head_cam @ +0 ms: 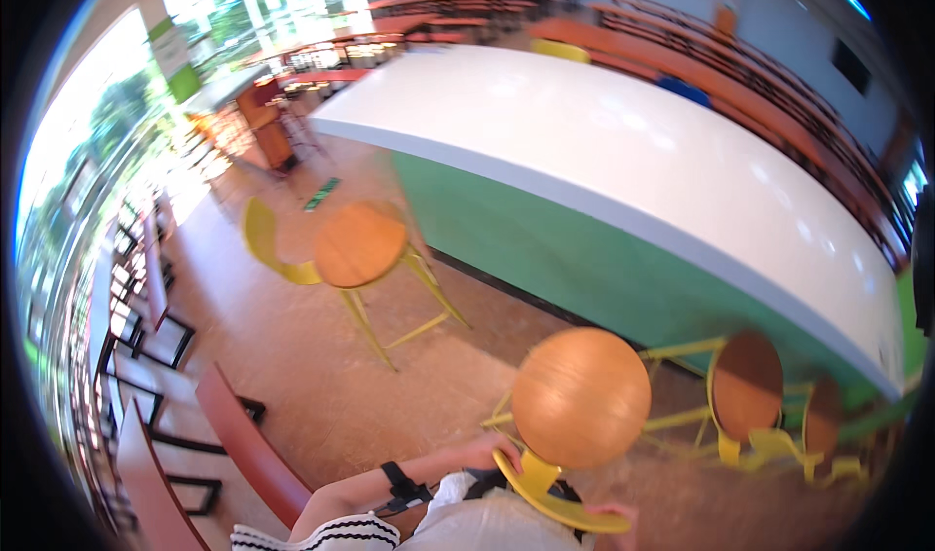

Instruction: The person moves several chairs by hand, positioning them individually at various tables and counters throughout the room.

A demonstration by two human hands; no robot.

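Observation:
Directly before me stands a bar stool with a round wooden seat and a curved yellow backrest that faces my body. My left hand grips the left end of this backrest. At its other end, my right hand is closed on the rim, partly hidden near the picture's lower edge. A second bar stool, with yellow legs and a low yellow back, stands ahead and to the left. The legs of the near stool are mostly covered by its seat.
A long white-topped counter with a green side panel runs diagonally ahead. More yellow stools line its right part. Red benches with black frames stand at left, beside tall windows. Long orange tables fill the back.

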